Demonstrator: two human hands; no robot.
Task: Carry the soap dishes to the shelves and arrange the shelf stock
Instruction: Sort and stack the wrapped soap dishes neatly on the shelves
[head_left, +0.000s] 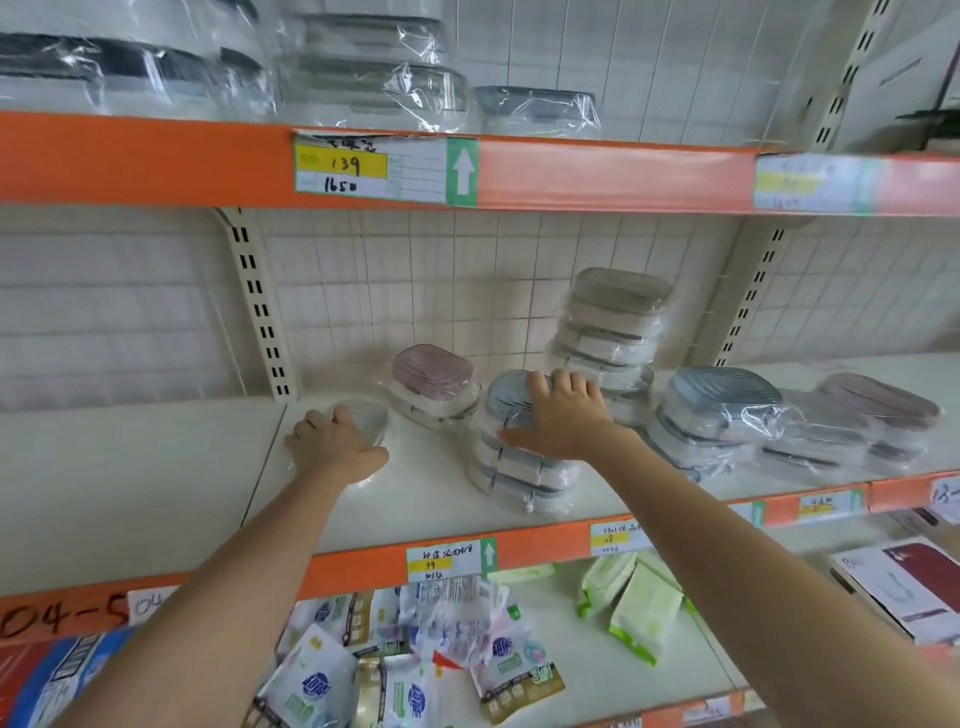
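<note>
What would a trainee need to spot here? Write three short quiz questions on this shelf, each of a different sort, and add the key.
1. True or false: the right hand lies on the blue-lidded stack of soap dishes.
2. Multiple choice: the left hand rests on (a) the pink-lidded soap dish, (b) a clear soap dish, (c) a green packet.
3. Fill in: the tallest stack stands against the tiled back wall, ____ the right hand.

Key: 1 true; 2 b; 3 behind.
</note>
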